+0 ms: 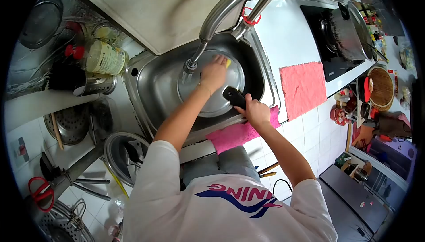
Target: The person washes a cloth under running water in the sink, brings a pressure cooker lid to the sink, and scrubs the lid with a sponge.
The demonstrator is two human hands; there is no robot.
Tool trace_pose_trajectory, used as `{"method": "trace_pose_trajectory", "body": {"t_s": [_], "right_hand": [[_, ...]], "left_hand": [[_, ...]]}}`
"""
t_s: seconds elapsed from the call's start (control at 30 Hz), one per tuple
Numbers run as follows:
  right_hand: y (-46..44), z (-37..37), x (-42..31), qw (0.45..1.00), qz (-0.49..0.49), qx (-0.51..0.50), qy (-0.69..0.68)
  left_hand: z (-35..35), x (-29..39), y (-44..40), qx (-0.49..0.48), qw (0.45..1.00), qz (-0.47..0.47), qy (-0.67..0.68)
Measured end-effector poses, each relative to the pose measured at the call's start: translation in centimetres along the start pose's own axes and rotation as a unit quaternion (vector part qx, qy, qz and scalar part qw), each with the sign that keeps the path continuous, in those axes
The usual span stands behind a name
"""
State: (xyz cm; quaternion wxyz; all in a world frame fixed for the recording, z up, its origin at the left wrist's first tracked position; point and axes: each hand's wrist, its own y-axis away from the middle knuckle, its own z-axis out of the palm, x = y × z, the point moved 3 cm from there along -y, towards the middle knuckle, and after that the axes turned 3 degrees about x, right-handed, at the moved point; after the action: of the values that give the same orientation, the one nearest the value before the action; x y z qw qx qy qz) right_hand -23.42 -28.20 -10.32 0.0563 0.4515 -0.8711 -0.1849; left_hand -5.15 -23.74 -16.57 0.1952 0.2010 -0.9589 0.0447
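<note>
A round, silvery metal pan [234, 76] with a black handle [233, 96] lies in the stainless steel sink [152, 82]. My left hand [214, 72] reaches into the sink and presses a yellow sponge [228, 63] against the pan's surface; only a corner of the sponge shows past the fingers. At the sink's front right, my right hand [257, 111] is closed around the black handle. Above my left hand curves the metal faucet [217, 13], its spout over the pan. A pink cloth [234, 136] drapes over the front edge below my right hand.
Behind the sink leans a large cutting board [146, 2]. A salmon-coloured cloth [303, 87] covers part of the right counter, near a pot [349, 33] on the black stove [327, 67]. To the left stand a plastic jar [106, 58] and a metal cup [97, 83]. Red scissors [41, 193] hang lower left.
</note>
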Motion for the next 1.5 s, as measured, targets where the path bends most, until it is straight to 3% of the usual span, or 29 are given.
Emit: {"method": "trace_pose_trajectory", "body": {"t_s": [0.1,0.2,0.3,0.5,0.63,0.7,0.77,0.87,1.03,1.1,1.27,1.37,1.5], "right_hand": [[-0.1,0.6,0.3,1.000,-0.009,-0.003,0.011],[0.0,0.5,0.2,1.000,-0.008,-0.006,0.002],[-0.2,0.6,0.4,1.000,-0.004,-0.009,-0.010],[-0.1,0.9,0.3,1.000,-0.013,0.010,-0.004],[-0.1,0.8,0.6,1.000,-0.009,0.012,-0.008],[0.0,0.8,0.3,1.000,-0.016,0.014,0.009],[-0.1,0.7,0.4,1.000,-0.019,0.011,-0.002],[0.2,0.8,0.1,1.000,-0.005,-0.003,-0.023],[0.7,-0.6,-0.5,0.998,-0.025,0.026,0.042],[0.5,-2.4,-1.0,0.988,-0.046,0.132,0.067],[-7.6,-1.9,0.4,0.953,0.010,0.152,-0.262],[-11.5,-0.3,-0.9,0.930,-0.039,0.156,-0.330],[-13.6,1.1,-1.1,0.938,-0.023,0.121,-0.325]], "left_hand": [[0.2,0.7,0.1,0.003,0.998,-0.035,-0.052],[-1.1,2.2,1.3,-0.005,0.994,0.043,-0.103],[-0.9,1.1,-0.9,-0.036,0.996,0.000,-0.076],[-0.4,2.8,1.5,0.016,0.985,0.068,-0.155],[-0.1,2.5,-0.9,-0.001,0.986,0.035,-0.164],[0.2,2.1,-0.7,0.038,0.986,0.024,-0.162],[0.0,2.9,1.7,-0.005,0.988,0.011,-0.153],[-1.8,4.1,4.1,0.023,0.998,0.035,-0.039],[-0.6,4.6,5.6,0.136,0.990,0.023,-0.034],[-0.6,4.3,6.4,0.164,0.986,0.024,-0.015],[-1.5,4.2,7.2,0.168,0.985,0.031,0.001],[-0.9,4.2,7.7,0.183,0.983,0.025,0.020],[-0.5,3.9,7.3,0.208,0.977,0.022,0.047]]}}
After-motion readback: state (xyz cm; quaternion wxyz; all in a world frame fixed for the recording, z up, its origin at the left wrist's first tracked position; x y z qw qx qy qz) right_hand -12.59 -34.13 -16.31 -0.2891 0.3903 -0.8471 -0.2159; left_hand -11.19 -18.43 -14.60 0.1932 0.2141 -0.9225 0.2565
